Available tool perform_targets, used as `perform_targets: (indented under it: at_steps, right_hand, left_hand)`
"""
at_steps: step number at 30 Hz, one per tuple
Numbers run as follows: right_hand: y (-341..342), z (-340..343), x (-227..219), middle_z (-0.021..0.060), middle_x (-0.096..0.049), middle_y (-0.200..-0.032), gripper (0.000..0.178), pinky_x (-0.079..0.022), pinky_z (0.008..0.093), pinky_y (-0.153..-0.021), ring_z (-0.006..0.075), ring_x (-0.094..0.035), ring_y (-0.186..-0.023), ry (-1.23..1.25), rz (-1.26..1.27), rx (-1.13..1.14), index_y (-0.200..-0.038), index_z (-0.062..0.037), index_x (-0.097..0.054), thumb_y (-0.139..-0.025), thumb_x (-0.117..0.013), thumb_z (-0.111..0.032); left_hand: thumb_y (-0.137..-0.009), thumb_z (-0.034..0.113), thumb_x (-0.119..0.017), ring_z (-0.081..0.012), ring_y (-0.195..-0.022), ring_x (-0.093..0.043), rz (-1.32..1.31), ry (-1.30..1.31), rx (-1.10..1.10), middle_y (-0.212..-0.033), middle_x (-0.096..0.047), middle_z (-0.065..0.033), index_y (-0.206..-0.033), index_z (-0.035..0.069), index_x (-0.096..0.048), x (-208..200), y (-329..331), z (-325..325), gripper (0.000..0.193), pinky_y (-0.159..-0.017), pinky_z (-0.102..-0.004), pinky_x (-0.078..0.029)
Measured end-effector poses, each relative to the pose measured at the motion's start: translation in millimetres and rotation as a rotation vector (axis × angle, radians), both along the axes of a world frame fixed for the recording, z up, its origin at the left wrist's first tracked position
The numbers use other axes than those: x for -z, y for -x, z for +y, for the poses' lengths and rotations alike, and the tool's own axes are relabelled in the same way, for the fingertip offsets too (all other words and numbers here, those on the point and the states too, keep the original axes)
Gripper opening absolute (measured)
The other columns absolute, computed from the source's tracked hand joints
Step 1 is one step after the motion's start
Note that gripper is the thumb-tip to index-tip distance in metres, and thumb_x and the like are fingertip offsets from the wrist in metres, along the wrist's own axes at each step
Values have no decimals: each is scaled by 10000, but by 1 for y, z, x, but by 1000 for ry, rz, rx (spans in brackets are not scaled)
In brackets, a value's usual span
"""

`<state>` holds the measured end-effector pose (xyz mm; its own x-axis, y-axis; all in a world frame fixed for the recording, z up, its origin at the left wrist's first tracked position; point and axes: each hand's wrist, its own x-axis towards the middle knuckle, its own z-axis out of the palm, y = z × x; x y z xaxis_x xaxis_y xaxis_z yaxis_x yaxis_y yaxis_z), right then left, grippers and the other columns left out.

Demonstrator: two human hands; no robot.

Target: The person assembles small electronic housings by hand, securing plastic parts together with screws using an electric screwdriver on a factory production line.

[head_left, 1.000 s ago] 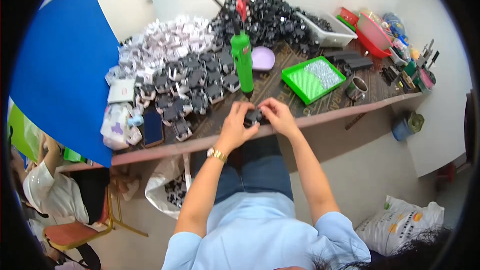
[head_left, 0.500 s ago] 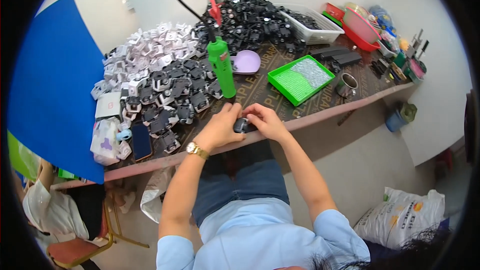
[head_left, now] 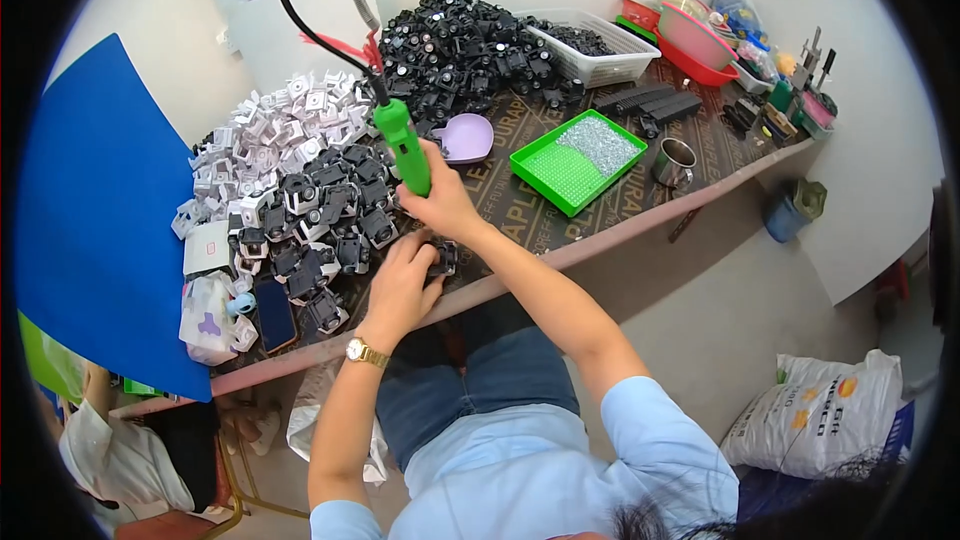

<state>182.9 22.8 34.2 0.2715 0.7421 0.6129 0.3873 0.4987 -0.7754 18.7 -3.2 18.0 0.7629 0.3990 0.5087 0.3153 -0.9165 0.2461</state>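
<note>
Has shifted the right hand point(head_left: 440, 198) off the black part point(head_left: 445, 258) and closed it round the green driver point(head_left: 402, 143); holds the part in the half-curled left hand point(head_left: 400, 285), toward half past five from the driver, by the counter point(head_left: 530, 215). Seems to pair one driver with one part. From the right hand, can count one purple dish point(head_left: 467, 138) at one o'clock, one green tray point(head_left: 561, 162) toward half past two, one metal cup point(head_left: 674, 162) near three; cannot count heaped parts point(head_left: 460, 50).
</note>
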Motion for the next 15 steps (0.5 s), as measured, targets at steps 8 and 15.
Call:
perform_targets:
  at_steps: [8,15]
  right_hand:
    - [-131,-67,-44,55,-595,-898,546,-519,350,-704,179,-614,-797,-152,-81,304,-1217,-89,-444,-802,-786,-182]
    - [-157,-128,-48,22,-594,-820,528,-480,222,-587,70,-563,-659,-266,20,377,-1359,-1,-444,-890,-686,-29]
  left_hand:
    - [-794,218,-775,-362,-1198,-547,-160,-125,24,-1254,-593,-183,-1131,14,-591,-27,-28,-31,435,-992,-429,-462]
    - [-873,81,-603,-348,-924,-634,-141,117,246,-1115,-620,-187,-1144,-56,-556,23,-181,-47,307,-784,-427,-532]
